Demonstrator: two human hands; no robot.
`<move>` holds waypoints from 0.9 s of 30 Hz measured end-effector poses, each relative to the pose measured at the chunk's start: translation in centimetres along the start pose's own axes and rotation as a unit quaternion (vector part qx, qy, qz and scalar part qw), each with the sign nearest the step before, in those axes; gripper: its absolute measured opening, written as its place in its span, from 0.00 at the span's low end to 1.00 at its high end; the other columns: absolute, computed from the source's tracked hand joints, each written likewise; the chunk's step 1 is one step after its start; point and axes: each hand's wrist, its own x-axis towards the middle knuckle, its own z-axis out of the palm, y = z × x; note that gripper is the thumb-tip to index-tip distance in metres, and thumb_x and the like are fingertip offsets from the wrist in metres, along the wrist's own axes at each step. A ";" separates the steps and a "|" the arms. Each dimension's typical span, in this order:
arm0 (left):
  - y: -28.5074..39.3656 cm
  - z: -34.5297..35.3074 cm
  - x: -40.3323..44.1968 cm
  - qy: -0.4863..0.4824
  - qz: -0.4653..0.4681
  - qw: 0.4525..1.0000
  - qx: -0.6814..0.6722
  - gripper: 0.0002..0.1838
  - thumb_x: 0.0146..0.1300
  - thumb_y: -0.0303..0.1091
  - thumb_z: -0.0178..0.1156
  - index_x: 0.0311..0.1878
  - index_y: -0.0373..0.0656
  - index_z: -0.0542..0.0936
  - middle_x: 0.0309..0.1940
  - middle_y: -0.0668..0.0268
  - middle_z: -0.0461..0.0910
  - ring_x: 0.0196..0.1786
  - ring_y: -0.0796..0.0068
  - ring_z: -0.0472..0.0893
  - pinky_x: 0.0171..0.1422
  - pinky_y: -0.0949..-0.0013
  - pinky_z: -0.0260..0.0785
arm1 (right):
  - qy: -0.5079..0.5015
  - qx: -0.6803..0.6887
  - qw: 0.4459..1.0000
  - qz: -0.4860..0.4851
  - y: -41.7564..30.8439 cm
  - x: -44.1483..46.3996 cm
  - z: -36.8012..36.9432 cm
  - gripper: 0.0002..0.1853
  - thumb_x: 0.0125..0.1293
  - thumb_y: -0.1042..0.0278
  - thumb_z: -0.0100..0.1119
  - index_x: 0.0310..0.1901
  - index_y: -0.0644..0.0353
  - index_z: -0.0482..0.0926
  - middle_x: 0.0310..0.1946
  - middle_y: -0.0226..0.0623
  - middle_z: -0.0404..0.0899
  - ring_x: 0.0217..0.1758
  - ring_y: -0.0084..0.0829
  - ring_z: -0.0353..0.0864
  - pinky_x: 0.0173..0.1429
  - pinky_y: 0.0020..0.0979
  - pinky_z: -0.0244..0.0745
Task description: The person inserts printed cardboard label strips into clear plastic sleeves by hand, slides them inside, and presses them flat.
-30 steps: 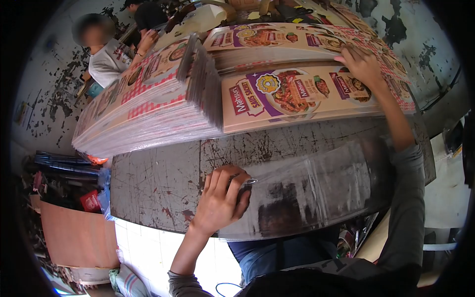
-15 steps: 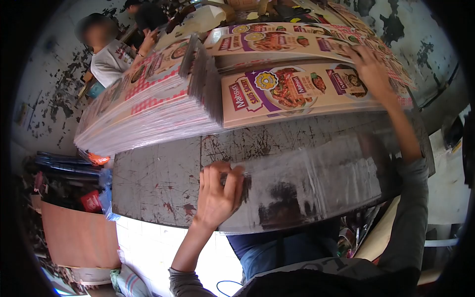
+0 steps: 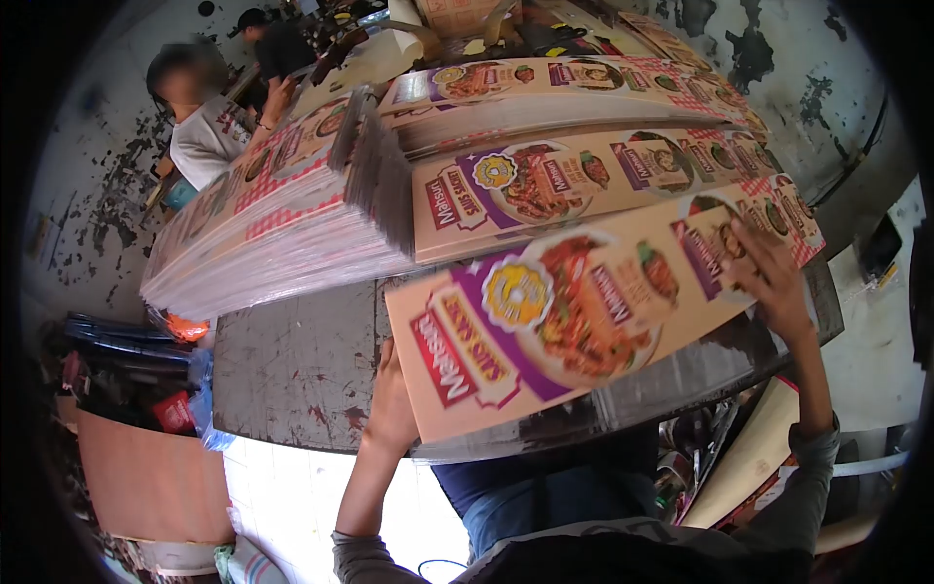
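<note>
A scuffed table (image 3: 292,365) bears a tall stack (image 3: 292,234); above its near side slants a long card (image 3: 593,326) — gripped by the right hand (image 3: 775,277), fingers partly spread. The left hand (image 3: 391,409) meets the card's left edge — half hidden, grip unclear.

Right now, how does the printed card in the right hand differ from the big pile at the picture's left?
The card looks thin; the pile is many layers thick. The card is held over the table by the right hand, while the pile rests there. The card looks bare, whereas the pile shines with clear plastic. Both show printed food pictures.
</note>
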 end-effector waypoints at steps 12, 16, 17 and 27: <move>-2.1 0.6 -3.0 0.039 -0.005 0.998 -0.047 0.30 0.47 0.34 0.69 0.55 0.41 0.71 0.49 0.58 0.76 0.53 0.63 0.76 0.57 0.63 0.68 | -0.137 0.215 0.965 0.065 -2.3 4.7 1.4 0.39 0.55 0.34 0.51 0.62 0.51 0.65 0.62 0.45 0.59 0.60 0.46 0.60 0.63 0.46 0.54; -1.8 0.5 -2.1 0.037 0.000 0.999 -0.023 0.27 0.51 0.35 0.66 0.55 0.42 0.70 0.49 0.58 0.76 0.52 0.63 0.76 0.56 0.62 0.68 | -0.107 0.181 0.976 0.064 -1.3 5.6 3.4 0.45 0.46 0.35 0.61 0.62 0.56 0.64 0.56 0.43 0.62 0.59 0.45 0.61 0.61 0.44 0.56; -1.9 0.6 -2.2 0.036 -0.001 0.999 -0.020 0.27 0.52 0.35 0.65 0.55 0.42 0.70 0.49 0.58 0.76 0.52 0.62 0.76 0.56 0.62 0.68 | -0.108 0.179 0.976 0.063 -1.0 5.8 3.4 0.45 0.46 0.35 0.61 0.62 0.56 0.64 0.56 0.43 0.62 0.59 0.45 0.61 0.61 0.44 0.56; -1.3 0.5 -2.2 0.016 0.119 0.926 0.358 0.20 0.60 0.35 0.58 0.56 0.43 0.69 0.48 0.57 0.75 0.51 0.61 0.76 0.54 0.60 0.68 | -0.041 0.174 0.981 0.071 -0.1 12.4 -0.1 0.26 0.47 0.51 0.66 0.34 0.65 0.68 0.31 0.41 0.66 0.33 0.43 0.70 0.35 0.40 0.64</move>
